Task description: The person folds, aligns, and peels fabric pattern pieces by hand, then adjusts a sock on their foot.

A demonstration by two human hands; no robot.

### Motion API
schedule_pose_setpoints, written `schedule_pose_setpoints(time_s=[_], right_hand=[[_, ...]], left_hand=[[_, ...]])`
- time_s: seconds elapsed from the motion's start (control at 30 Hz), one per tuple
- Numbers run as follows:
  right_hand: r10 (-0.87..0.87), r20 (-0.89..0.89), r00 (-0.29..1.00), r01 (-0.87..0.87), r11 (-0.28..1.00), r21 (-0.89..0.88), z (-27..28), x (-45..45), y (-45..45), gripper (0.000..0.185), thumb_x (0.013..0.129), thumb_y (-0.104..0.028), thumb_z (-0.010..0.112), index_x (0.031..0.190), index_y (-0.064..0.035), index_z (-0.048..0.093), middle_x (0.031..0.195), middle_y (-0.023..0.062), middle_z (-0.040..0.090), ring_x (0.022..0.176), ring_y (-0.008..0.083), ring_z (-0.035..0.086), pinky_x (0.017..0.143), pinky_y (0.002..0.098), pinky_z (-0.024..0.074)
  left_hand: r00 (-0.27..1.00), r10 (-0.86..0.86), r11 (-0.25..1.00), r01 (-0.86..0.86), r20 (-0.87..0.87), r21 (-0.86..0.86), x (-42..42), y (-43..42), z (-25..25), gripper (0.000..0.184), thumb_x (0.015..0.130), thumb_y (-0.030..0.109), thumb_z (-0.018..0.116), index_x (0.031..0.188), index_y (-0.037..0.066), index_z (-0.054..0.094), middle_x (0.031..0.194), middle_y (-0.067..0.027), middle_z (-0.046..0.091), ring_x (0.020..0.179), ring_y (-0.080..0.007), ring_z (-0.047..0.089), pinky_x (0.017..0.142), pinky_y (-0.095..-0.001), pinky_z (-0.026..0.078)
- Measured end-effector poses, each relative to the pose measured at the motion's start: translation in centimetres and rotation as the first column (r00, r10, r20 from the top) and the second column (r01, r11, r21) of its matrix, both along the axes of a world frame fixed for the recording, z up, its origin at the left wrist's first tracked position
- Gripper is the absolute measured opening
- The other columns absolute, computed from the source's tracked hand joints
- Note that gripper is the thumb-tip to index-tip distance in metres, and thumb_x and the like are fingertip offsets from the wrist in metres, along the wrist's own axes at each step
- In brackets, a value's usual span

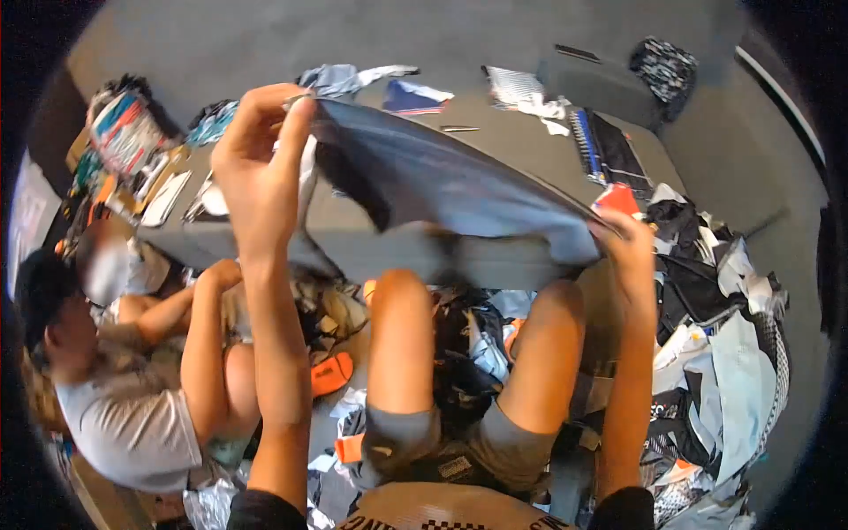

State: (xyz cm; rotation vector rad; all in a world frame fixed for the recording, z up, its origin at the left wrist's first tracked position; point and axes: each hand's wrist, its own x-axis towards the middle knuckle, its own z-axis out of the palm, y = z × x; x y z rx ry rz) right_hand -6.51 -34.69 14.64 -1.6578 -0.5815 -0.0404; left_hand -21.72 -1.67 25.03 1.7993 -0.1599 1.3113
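A dark blue-grey piece of cloth (pixel 468 181) is stretched in the air between my hands, above my knees. My left hand (pixel 269 146), raised higher, pinches its upper left corner between thumb and fingers. Lower on the right, my right hand (pixel 625 243) grips the other end. The cloth slopes down to the right, and its lower edge hangs loose and slightly blurred. Behind it is a grey bench-like surface (pixel 521 132) with folded cloth pieces and a thin metal tool (pixel 459 129).
Another person (pixel 132 415) sits close on my left, near an orange shoe (pixel 331 375). Cloth scraps (pixel 733 380) are heaped at the right, and more lie between my legs. Bags (pixel 128 132) and supplies stand at the back left; a dark patterned bundle (pixel 662 71) lies back right.
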Motion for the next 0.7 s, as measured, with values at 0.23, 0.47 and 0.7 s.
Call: schedule_pose_setpoints(time_s=[0.23,0.47,0.7], right_hand=[[0.047,-0.165,0.985,-0.04,0.998,0.046,0.9,-9.9,-5.2,0.013,0.076,-0.003,0.058,0.086,0.0034,0.064,0.076,0.0049,0.061,0.067,0.0107,0.05,0.066,0.0211,0.0404],[0.086,-0.557,0.826,-0.109,0.994,-0.007,-10.3,-10.0,-4.0,0.017,0.081,-0.015,0.064,0.088,-0.0006,0.067,0.075,0.0015,0.062,0.066,0.0082,0.05,0.063,0.0196,0.0414],[0.277,-0.662,0.696,0.043,0.905,0.424,-15.9,-10.5,-3.4,0.021,0.085,-0.008,0.061,0.103,0.0029,0.062,0.09,0.0073,0.065,0.075,0.0113,0.059,0.072,0.021,0.0457]], left_hand=[[0.976,0.218,0.974,-0.217,0.02,-0.064,-12.5,-2.9,1.5,0.007,0.085,0.006,0.06,0.088,0.0,0.061,0.092,-0.0036,0.061,0.079,-0.01,0.052,0.072,-0.0192,0.041],[0.821,0.184,0.9,-0.362,-0.54,-0.242,-10.8,-2.7,-10.5,0.011,0.083,0.011,0.059,0.084,0.0,0.063,0.077,-0.0038,0.061,0.068,-0.0089,0.05,0.065,-0.019,0.04],[0.754,0.035,0.898,-0.312,-0.656,-0.31,-9.4,-0.3,-23.7,0.017,0.086,0.017,0.062,0.086,0.001,0.063,0.078,-0.003,0.061,0.069,-0.0088,0.049,0.067,-0.0189,0.039]])
